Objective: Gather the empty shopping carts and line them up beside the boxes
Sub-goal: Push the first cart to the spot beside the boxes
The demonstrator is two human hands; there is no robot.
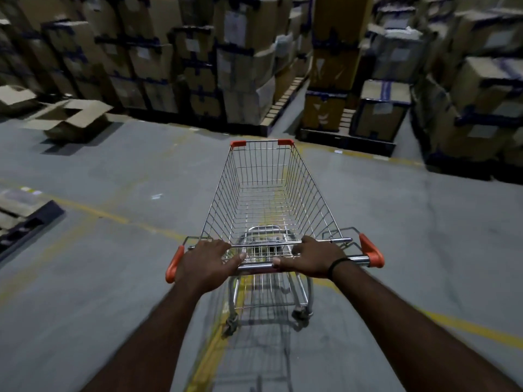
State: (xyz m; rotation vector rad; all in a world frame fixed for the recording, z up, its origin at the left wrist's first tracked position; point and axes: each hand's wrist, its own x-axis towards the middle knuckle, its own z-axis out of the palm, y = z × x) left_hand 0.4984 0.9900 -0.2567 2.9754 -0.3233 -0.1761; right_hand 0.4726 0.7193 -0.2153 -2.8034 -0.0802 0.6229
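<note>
Wire cart (311, 199) empty; left hand (205, 261), right hand (314, 260) grip.

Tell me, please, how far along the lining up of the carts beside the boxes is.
Done: nothing visible yet; no carts are lined up beside the stacked boxes. In hand: one empty cart, its handle bar gripped by the left hand and right hand, nose pointing toward the boxes. Left: park it beside them, then fetch the others, none of which are in view.
</note>
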